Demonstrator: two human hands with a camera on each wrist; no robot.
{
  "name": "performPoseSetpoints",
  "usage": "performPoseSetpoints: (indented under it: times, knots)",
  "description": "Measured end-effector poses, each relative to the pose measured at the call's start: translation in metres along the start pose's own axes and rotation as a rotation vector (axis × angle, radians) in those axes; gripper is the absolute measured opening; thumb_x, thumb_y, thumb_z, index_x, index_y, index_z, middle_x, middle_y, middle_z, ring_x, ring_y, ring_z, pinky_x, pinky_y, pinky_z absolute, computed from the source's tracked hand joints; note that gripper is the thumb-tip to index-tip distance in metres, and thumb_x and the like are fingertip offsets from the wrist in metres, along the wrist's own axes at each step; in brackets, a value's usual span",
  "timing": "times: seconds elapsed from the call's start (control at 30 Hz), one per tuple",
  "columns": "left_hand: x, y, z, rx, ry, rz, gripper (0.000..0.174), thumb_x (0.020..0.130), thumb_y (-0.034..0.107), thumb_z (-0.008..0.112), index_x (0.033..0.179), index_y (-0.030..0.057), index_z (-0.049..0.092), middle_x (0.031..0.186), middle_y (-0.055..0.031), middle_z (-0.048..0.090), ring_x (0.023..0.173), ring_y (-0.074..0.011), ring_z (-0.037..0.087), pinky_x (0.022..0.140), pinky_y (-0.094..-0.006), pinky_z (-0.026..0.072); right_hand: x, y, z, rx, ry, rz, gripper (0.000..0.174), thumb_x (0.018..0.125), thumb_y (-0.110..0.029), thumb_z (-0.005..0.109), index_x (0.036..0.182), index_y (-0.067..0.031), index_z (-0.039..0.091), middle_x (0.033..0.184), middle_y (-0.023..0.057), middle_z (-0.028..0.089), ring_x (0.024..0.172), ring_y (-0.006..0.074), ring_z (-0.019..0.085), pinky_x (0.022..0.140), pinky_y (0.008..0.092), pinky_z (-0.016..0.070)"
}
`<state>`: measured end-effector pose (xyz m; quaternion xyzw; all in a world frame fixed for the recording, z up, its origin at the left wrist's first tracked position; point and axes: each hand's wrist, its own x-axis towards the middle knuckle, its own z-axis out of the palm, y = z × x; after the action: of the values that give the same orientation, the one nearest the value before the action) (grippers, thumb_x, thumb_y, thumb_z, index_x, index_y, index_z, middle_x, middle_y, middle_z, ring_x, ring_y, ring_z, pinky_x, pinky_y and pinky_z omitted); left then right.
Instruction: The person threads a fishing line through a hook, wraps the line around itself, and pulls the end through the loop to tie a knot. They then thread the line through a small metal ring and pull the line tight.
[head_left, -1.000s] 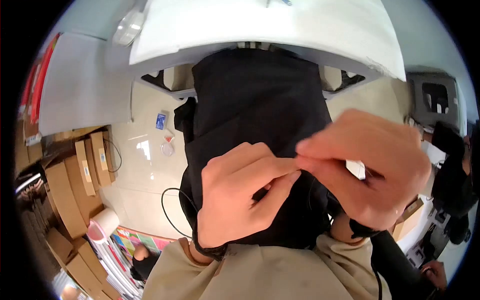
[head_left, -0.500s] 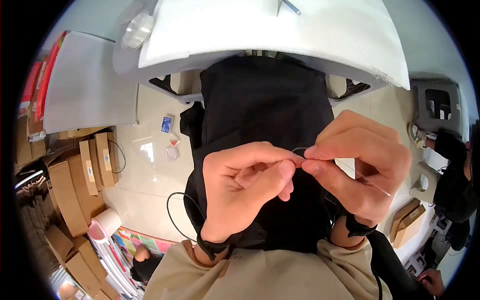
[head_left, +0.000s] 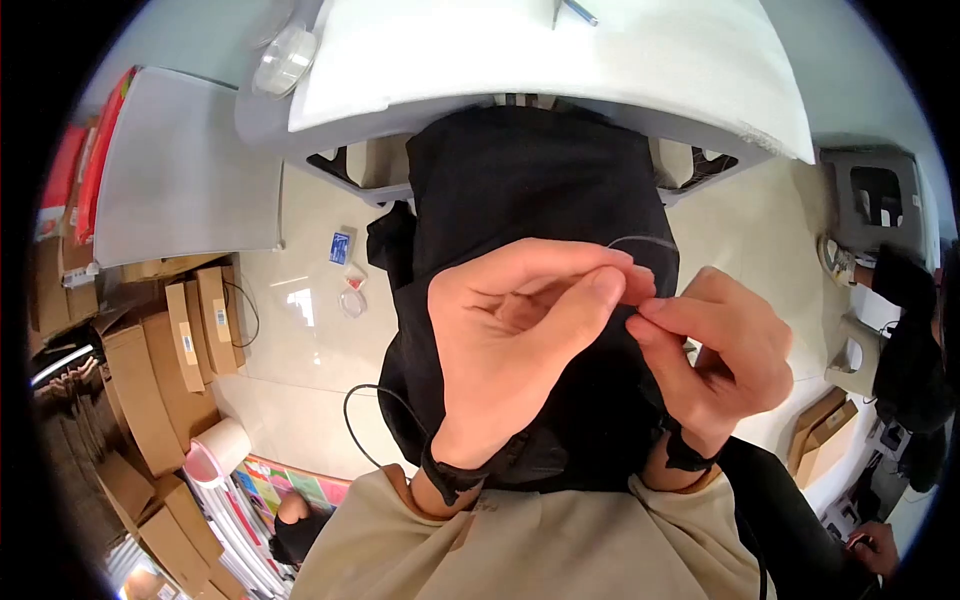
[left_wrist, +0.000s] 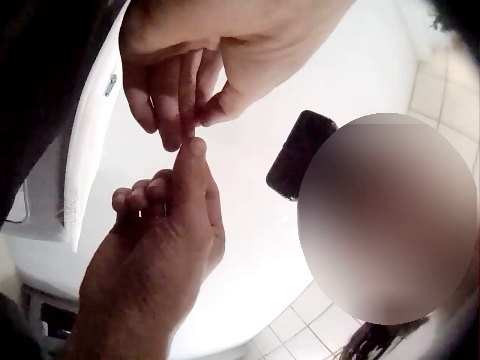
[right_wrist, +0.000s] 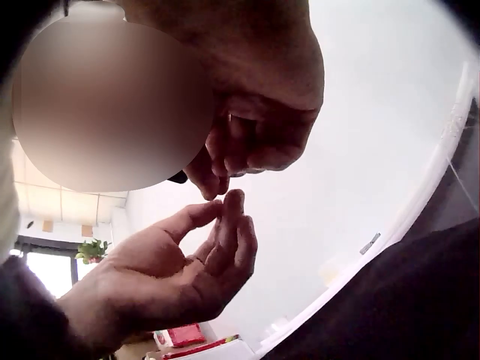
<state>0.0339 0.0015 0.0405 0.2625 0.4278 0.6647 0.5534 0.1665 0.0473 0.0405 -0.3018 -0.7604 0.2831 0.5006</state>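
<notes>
In the head view my left hand (head_left: 515,330) is raised over the black cloth (head_left: 540,180) on the lap, thumb and forefinger pinched together. A thin dark cord (head_left: 645,239) arcs out to the right from behind that forefinger. My right hand (head_left: 725,350) meets it fingertip to fingertip, its thumb and forefinger pinching the strand, other fingers curled. The part of the strand between the fingertips is hidden. From below, the left wrist view has my left hand at the top and my right hand (left_wrist: 150,255) beneath; fingertips almost meet.
Ahead stands a white-covered table (head_left: 560,65) with a slim blue-ended tool (head_left: 580,12) and clear plastic containers (head_left: 285,62). A blue packet (head_left: 340,247) and a clear round lid (head_left: 352,303) lie on the floor. Cardboard boxes (head_left: 150,390) fill the left; another person's leg (head_left: 900,285) shows right.
Both hands have shifted right, the left hand also up and the right hand slightly down. The dark cord shows a longer arc beyond the left forefinger; the pale strand across the right hand no longer shows.
</notes>
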Motion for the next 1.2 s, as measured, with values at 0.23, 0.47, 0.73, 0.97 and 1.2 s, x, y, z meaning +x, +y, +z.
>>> performPoseSetpoints:
  times: [0.23, 0.47, 0.73, 0.97, 1.2]
  knots:
    - [-0.006, -0.007, 0.003, -0.174, -0.01, 0.018, 0.011, 0.082, 0.005, 0.058, 0.09, -0.0025, 0.06, 0.078, -0.017, 0.064, 0.071, -0.0268, 0.064, 0.07, -0.0375, 0.0521, -0.014, 0.008, -0.016, 0.446, 0.078, 0.151, 0.018, 0.064, -0.002, 0.072, 0.078, 0.0045, 0.062, 0.057, 0.0083, 0.055, 0.046, 0.0135, 0.047, 0.043, 0.0236, 0.0335]
    - [0.004, -0.015, -0.005, -0.518, -0.251, -0.02, 0.008, 0.077, -0.01, 0.055, 0.083, -0.0092, 0.06, 0.076, -0.0219, 0.063, 0.071, -0.0269, 0.065, 0.065, -0.0386, 0.0566, 0.006, 0.005, -0.013, 0.697, -0.128, 0.529, 0.012, 0.067, 0.007, 0.059, 0.079, 0.0058, 0.062, 0.069, 0.0084, 0.056, 0.056, 0.009, 0.051, 0.049, 0.0183, 0.0359]
    - [0.02, -0.024, -0.017, -0.246, -0.268, 0.07, 0.016, 0.07, -0.017, 0.058, 0.083, -0.0099, 0.063, 0.076, -0.0207, 0.063, 0.068, -0.0234, 0.064, 0.059, -0.0305, 0.0546, 0.005, 0.026, -0.007, 0.563, -0.307, 0.553, 0.006, 0.064, 0.005, 0.057, 0.066, -0.0007, 0.054, 0.062, 0.0008, 0.05, 0.048, 0.0041, 0.04, 0.043, 0.0193, 0.0278]
    - [0.025, -0.022, -0.022, 0.045, -0.272, 0.217, 0.009, 0.077, -0.002, 0.061, 0.085, -0.0041, 0.059, 0.071, -0.0195, 0.059, 0.056, -0.0236, 0.058, 0.052, -0.0343, 0.0495, 0.006, 0.026, 0.001, 0.863, -0.229, 0.752, 0.009, 0.067, 0.01, 0.05, 0.067, 0.0022, 0.053, 0.064, 0.0011, 0.05, 0.056, 0.0023, 0.044, 0.048, 0.0179, 0.0304]
    - [0.014, -0.01, -0.022, 0.287, -0.232, 0.439, 0.024, 0.064, -0.019, 0.059, 0.085, -0.0069, 0.063, 0.075, -0.018, 0.064, 0.062, -0.0197, 0.063, 0.056, -0.0258, 0.0509, 0.005, 0.015, 0.001, 0.955, -0.22, 0.851, 0.008, 0.069, 0.011, 0.051, 0.068, 0.0031, 0.053, 0.065, -0.0006, 0.05, 0.059, 0.0017, 0.044, 0.049, 0.0181, 0.0322]
